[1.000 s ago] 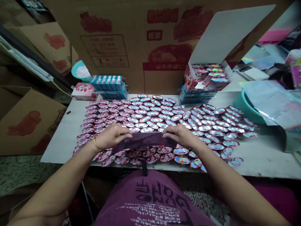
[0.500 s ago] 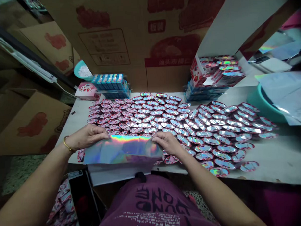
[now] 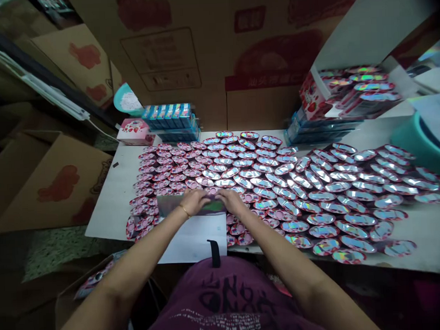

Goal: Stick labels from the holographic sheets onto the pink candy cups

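Note:
A white table (image 3: 109,207) is covered with several overlapping rows of small pink packets with shiny holographic tops (image 3: 278,182). At its near edge lies a holographic sheet (image 3: 167,205) with a white sheet (image 3: 193,238) hanging below it. My left hand (image 3: 194,201) and my right hand (image 3: 230,199) rest close together on the upper edge of the holographic sheet, fingers curled and pressing down on it. A gold bangle circles my left wrist.
Large cardboard boxes (image 3: 216,49) stand behind the table and to the left (image 3: 50,180). Stacked blue packs (image 3: 171,119) and a pink box (image 3: 134,132) sit at the back left. A pink carton of packets (image 3: 347,95) and a teal tub (image 3: 421,143) stand at the right.
The holographic sheet was held spread between my hands and is now laid on the table. My hands have come together at its middle. The view has shifted left.

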The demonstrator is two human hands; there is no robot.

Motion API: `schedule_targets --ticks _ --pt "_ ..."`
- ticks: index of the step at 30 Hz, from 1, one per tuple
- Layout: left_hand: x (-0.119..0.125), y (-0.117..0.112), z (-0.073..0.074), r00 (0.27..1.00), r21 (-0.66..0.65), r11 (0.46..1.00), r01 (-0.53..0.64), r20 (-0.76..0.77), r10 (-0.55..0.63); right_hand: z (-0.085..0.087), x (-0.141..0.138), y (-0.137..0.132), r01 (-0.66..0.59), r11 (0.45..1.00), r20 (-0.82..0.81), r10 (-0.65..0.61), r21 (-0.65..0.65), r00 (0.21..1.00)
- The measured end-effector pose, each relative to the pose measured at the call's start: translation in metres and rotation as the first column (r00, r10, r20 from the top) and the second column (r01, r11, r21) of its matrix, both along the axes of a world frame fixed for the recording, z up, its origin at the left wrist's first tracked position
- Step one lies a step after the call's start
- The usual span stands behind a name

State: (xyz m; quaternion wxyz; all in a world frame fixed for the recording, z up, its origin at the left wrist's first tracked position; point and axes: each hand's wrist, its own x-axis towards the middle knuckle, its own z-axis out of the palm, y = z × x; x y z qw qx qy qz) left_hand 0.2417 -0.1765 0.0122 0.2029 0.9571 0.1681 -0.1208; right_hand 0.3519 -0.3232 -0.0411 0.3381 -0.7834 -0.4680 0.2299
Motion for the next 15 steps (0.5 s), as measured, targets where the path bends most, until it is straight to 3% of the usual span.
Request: schedule_targets --ticks 4,8,12,15 --pt "0.020 0.003 -0.016 0.993 -0.069 0.996 -0.048 -0.113 0.040 -0.011 -0.005 -0.007 0.053 0.998 0.253 -0.061 0.038 0.966" --pt "0.030 0.020 -0.030 0.988 -0.090 0.996 -0.025 -0.156 0.011 -0.021 -0.012 -0.014 -0.035 0.997 0.478 0.064 -0.070 0.876" --pt "0.033 0.028 -0.041 0.987 -0.094 0.996 0.002 -0.160 -0.018 -0.027 -0.021 -0.015 -0.057 0.996 0.508 0.086 -0.074 0.857" --pt "0.031 0.033 -0.047 0.989 -0.036 0.999 0.033 -0.145 -0.038 -0.024 -0.028 -0.011 0.012 1.000 0.452 -0.010 -0.001 0.892"
